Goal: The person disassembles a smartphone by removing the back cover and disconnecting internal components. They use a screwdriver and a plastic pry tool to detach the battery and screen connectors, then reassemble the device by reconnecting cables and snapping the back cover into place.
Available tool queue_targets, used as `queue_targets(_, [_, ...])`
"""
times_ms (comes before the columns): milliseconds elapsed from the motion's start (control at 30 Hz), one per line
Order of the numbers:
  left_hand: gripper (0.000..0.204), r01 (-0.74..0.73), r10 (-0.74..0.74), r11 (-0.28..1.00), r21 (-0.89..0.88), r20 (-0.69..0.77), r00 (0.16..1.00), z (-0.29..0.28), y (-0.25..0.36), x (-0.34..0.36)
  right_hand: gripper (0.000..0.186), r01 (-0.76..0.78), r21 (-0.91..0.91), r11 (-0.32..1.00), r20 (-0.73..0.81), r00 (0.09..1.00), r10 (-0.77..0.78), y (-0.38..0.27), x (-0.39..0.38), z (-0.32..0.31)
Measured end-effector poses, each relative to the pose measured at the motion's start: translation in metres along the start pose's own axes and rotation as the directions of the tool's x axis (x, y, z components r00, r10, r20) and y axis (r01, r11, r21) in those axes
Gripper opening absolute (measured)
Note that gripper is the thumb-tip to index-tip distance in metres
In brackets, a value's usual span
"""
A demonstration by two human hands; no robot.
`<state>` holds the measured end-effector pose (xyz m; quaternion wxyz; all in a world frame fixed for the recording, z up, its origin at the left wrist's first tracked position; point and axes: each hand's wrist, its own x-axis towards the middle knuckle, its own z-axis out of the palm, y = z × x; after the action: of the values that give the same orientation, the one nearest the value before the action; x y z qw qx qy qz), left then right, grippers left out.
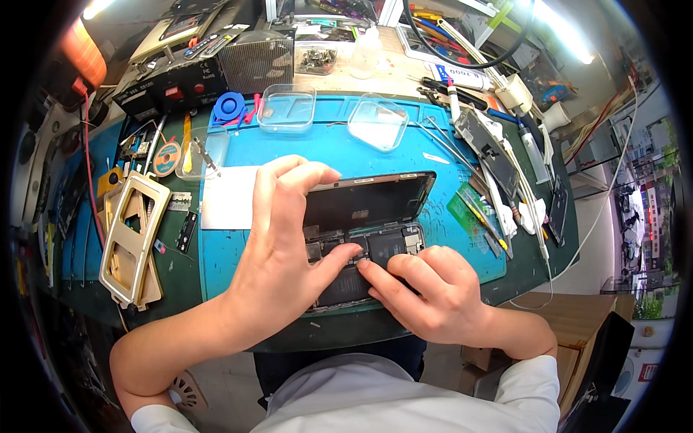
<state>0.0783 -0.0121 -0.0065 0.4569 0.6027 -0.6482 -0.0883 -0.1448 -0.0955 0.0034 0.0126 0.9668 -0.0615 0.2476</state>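
Note:
An opened smartphone lies on the blue mat, with its dark screen panel (368, 200) tilted up at the far side. Black battery cells (386, 247) and small parts show in its body. My left hand (278, 234) is spread wide at the phone's left end. Its thumb presses down inside the body, while a fingertip sits by the panel's upper edge; whether it grips the panel is unclear. My right hand (440, 292) has curled fingers, its index fingertip touching the phone's inside close to my left thumb. Anything tiny under that fingertip is hidden.
A white pad (227, 198) lies left of the phone, beside gold metal frames (137, 238). Clear plastic boxes (287, 108) stand at the back of the blue mat (332, 148). Tweezers (447, 144), a green card (469, 213) and another phone part (487, 151) are at the right.

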Motion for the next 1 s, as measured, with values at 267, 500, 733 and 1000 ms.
queue_targets(267, [0.087, 0.001, 0.0, 0.998, -0.059, 0.025, 1.0, -0.0025, 0.0027, 0.0022, 0.034, -0.002, -0.002, 1.0, 0.014, 1.0, 0.002, -0.0009, 0.0019, -0.001])
queue_targets(500, [0.088, -0.012, 0.013, 0.999, -0.037, 0.03, 0.999, -0.0027, 0.0034, 0.003, 0.035, -0.001, 0.009, 1.0, 0.017, 1.0, 0.001, 0.0005, 0.0025, -0.0017])
queue_targets(733, [0.091, -0.027, 0.027, 1.0, 0.002, 0.019, 0.999, -0.0028, 0.0016, 0.0029, 0.035, -0.001, 0.023, 1.0, 0.015, 1.0, 0.0, 0.0009, 0.0035, -0.0009])
queue_targets(1000, [0.091, -0.03, 0.029, 0.999, 0.028, 0.015, 0.999, -0.0029, 0.0028, 0.0038, 0.036, -0.047, 0.059, 0.997, -0.006, 0.999, 0.047, -0.0002, 0.0069, -0.0006])
